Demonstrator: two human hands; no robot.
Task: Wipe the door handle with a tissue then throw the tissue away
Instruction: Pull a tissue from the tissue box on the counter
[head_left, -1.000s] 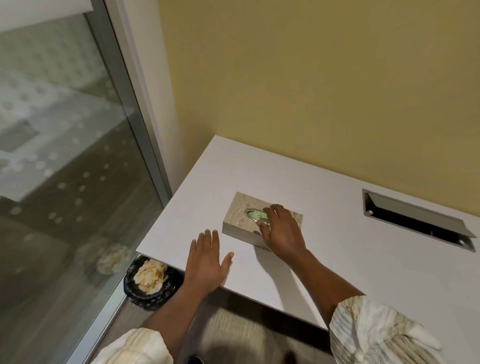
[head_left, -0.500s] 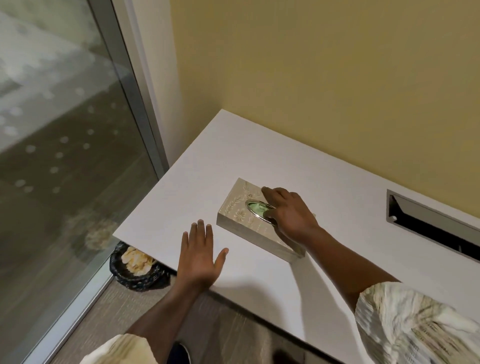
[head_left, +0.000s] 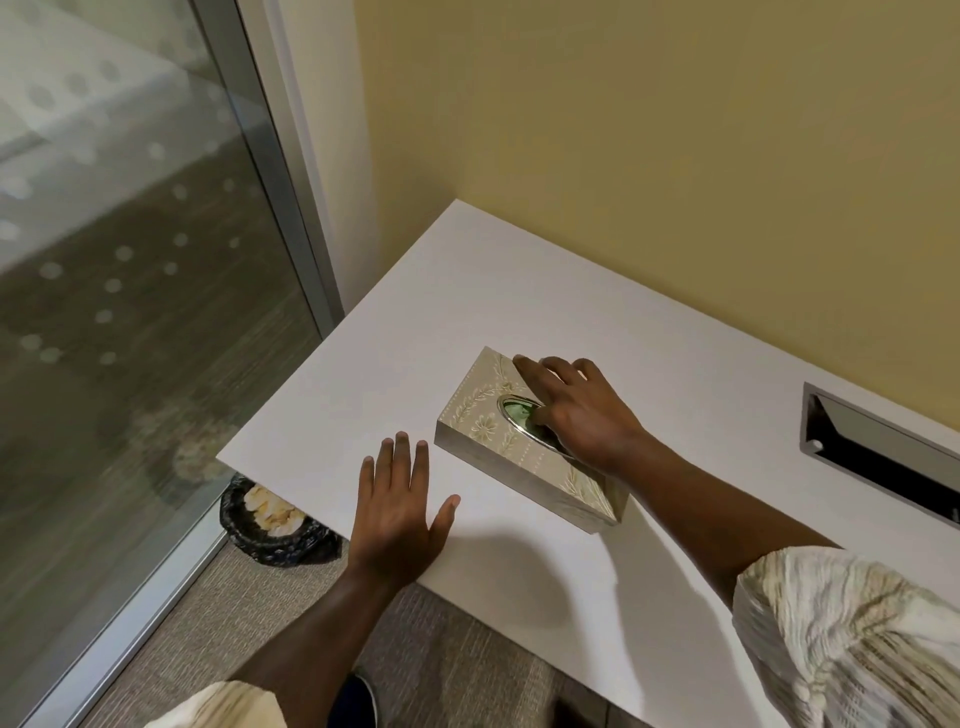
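A beige patterned tissue box (head_left: 485, 418) lies on the white desk (head_left: 467, 291). My right hand (head_left: 576, 410) rests on top of the box with its fingers reaching into the oval opening (head_left: 514, 410); whether they pinch a tissue is hidden. My left hand (head_left: 397, 512) lies flat on the desk near its front edge, left of the box, fingers spread and holding nothing. No door handle is in view.
A small black-lined bin (head_left: 270, 519) holding crumpled tissues stands on the carpet under the desk's left corner. A glass door or panel (head_left: 130, 260) with a metal frame fills the left. A metal cable slot (head_left: 878, 441) is set into the desk at right.
My right hand has shifted over the box, its fingers going deeper into the opening. The view has moved closer. My left hand stays flat on the desk.
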